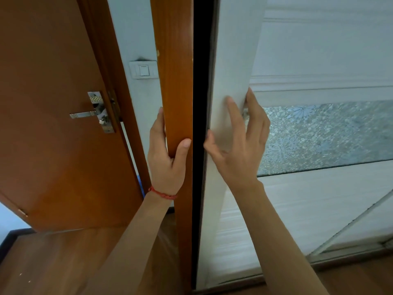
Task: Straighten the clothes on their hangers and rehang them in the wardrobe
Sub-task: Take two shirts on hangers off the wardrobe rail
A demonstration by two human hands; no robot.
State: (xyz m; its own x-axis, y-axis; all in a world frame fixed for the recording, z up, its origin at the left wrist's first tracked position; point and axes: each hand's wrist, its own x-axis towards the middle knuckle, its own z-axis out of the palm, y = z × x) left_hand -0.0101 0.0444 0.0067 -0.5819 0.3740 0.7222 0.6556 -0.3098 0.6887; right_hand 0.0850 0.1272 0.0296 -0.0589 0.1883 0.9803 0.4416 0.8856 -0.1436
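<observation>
The left hand [167,158] grips the brown wardrobe frame [175,81], thumb wrapped over its front edge. At its 3 o'clock, across a dark gap [201,103], the right hand [240,145] spreads straight fingers flat against the white sliding door [297,60]. No clothes or hangers show.

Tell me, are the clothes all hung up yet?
Not yet. No clothes or hangers show. The left hand grips the wardrobe's brown side panel, and the right hand presses its fingers on the white sliding door. Only a dark gap shows between them. All the straightening and rehanging is left.
</observation>
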